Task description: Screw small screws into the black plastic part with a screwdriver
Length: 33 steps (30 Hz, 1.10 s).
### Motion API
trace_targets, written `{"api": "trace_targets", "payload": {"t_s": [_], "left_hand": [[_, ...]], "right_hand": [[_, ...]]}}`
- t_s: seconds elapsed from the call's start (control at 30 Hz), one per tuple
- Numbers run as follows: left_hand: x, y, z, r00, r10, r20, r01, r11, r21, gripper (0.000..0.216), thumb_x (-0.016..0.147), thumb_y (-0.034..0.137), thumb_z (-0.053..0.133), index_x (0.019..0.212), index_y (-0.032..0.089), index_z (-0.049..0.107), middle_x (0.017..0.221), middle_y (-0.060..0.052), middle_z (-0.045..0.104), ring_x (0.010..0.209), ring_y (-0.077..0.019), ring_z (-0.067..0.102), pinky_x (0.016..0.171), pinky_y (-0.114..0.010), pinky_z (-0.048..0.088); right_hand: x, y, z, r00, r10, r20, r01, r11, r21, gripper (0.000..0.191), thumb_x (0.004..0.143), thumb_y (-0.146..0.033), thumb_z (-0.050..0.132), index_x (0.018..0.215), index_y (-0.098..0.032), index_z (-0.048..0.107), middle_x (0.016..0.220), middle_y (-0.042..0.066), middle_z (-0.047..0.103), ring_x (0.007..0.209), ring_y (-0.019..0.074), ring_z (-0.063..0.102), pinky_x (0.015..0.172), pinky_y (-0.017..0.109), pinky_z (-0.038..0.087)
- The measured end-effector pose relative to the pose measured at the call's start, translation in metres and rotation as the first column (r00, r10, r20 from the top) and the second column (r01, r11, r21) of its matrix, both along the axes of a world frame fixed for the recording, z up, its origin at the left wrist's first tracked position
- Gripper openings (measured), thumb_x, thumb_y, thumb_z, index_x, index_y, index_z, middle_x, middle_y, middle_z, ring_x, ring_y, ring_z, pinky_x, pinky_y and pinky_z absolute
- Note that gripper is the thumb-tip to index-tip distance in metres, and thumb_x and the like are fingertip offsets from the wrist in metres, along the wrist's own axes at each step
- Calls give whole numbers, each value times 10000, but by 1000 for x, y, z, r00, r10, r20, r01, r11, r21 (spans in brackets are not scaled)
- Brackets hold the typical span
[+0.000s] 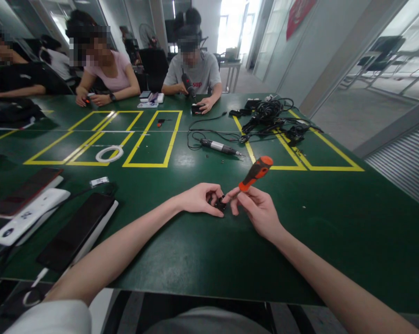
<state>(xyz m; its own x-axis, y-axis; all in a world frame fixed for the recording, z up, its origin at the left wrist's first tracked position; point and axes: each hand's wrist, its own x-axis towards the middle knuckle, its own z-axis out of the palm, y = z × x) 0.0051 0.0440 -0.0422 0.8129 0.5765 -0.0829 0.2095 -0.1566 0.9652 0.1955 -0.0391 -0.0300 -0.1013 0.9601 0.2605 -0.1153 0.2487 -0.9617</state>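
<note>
My left hand (204,198) is closed around a small black part (221,203) on the green table. What kind of part it is, I cannot make out, since my fingers cover much of it. In my right hand (260,208) is a screwdriver (256,172) with an orange and black handle, pinched low near the neck. Its handle leans up and to the right. The shaft is hidden behind my fingers. One right fingertip reaches the black part's edge.
Beyond my hands lies a corded electric screwdriver (218,147), with a heap of black cables (270,116) behind it. A white ring (109,154) lies at left. Nearer are a phone (77,232) and a white power strip (30,215). Across the table a person (195,69) holds a power tool.
</note>
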Motion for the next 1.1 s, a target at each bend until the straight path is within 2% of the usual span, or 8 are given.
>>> {"api": "trace_targets", "payload": {"t_s": [0.17, 0.33, 0.5, 0.63, 0.73, 0.8, 0.9, 1.1], "left_hand": [[1, 1, -2, 1000, 14, -10, -14, 1000, 13, 423, 629, 353, 912, 798, 169, 570, 683, 66, 578, 614, -88, 503, 587, -228, 373], [0, 1, -1, 1000, 6, -7, -6, 1000, -3, 424, 631, 341, 912, 799, 168, 564, 682, 59, 588, 615, -92, 516, 584, -228, 377], [0, 1, -1, 1000, 7, 10, -7, 1000, 4, 423, 628, 335, 917, 795, 165, 568, 693, 68, 560, 618, -81, 481, 583, -223, 361], [0, 2, -1, 1000, 4, 3, -4, 1000, -2, 428, 624, 348, 916, 809, 163, 577, 726, 60, 584, 623, -77, 482, 590, -222, 361], [0, 2, -2, 1000, 3, -12, -3, 1000, 0, 425, 625, 359, 913, 822, 166, 590, 684, 67, 571, 616, -87, 499, 588, -224, 368], [0, 2, -3, 1000, 4, -12, -4, 1000, -5, 423, 623, 356, 913, 818, 168, 587, 667, 70, 564, 613, -92, 508, 587, -226, 376], [0, 2, -4, 1000, 12, -1, -12, 1000, -7, 429, 616, 344, 916, 829, 168, 587, 678, 70, 571, 610, -89, 505, 587, -228, 381], [1, 2, -4, 999, -6, 33, 7, 1000, -27, 422, 617, 323, 920, 792, 164, 570, 694, 60, 584, 627, -90, 508, 597, -233, 381]], "right_hand": [[0, 0, 0, 992, -108, 60, 104, 992, 66, 353, 836, -546, 782, 728, -210, 774, 759, 35, 672, 523, 119, 553, 516, 307, 487], [2, 0, 2, 985, -163, 64, 163, 987, 17, 277, 760, -456, 874, 805, -202, 773, 661, 21, 688, 512, 136, 575, 504, 300, 514], [0, -1, 3, 997, -77, -10, 77, 997, 17, 361, 825, -564, 793, 885, -210, 755, 669, 27, 722, 514, 147, 611, 536, 318, 559], [-2, -2, 1, 994, -111, 12, 111, 994, 5, 357, 787, -545, 830, 763, -200, 743, 647, 35, 721, 519, 142, 601, 530, 298, 547], [0, -1, 2, 989, -141, 54, 139, 990, 34, 288, 777, -467, 851, 698, -205, 762, 751, 51, 744, 545, 131, 588, 531, 294, 529], [2, -1, 3, 987, -149, 66, 146, 988, 38, 211, 767, -407, 863, 723, -214, 791, 777, 43, 738, 544, 125, 583, 520, 290, 517], [4, 0, 5, 987, -149, 59, 149, 989, 1, 179, 755, -367, 880, 804, -211, 806, 698, 28, 728, 518, 129, 588, 509, 288, 521], [3, -2, 4, 999, -54, 2, 53, 998, 39, 269, 849, -474, 798, 917, -214, 792, 754, 47, 753, 533, 138, 613, 551, 322, 570]]}}
